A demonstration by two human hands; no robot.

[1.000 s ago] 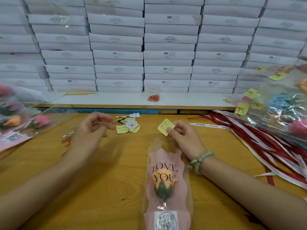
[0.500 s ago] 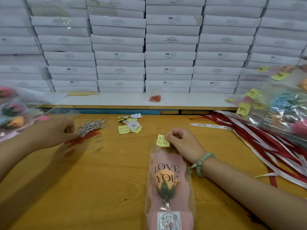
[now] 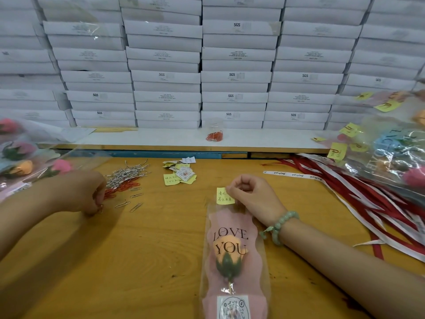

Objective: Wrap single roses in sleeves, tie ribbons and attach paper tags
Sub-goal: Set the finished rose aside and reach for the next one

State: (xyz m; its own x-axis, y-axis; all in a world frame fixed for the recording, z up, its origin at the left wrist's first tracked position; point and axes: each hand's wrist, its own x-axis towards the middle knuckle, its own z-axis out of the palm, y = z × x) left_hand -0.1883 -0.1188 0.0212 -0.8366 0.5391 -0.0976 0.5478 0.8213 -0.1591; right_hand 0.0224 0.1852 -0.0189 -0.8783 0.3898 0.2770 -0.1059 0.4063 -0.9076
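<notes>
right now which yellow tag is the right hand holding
The yellow tag at the top of the LOVE YOU sleeve, pinched by the right hand; the other tags lie loose or clipped elsewhere.

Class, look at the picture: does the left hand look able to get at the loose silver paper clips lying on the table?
Probably yes. The left hand rests on the table right beside the loose silver paper clips, with nothing lying between them; the right hand stays at the yellow tag.

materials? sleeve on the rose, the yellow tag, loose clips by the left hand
Sleeve: looks like clear glossy plastic film; glare on its edges, pink liner showing through.
Yellow tag: matte paper, probably a sticky note; flat, handwritten on.
Clips: silver ones look like bare bent metal wire, shiny; red ones seem coated wire, coating type unclear.
</notes>
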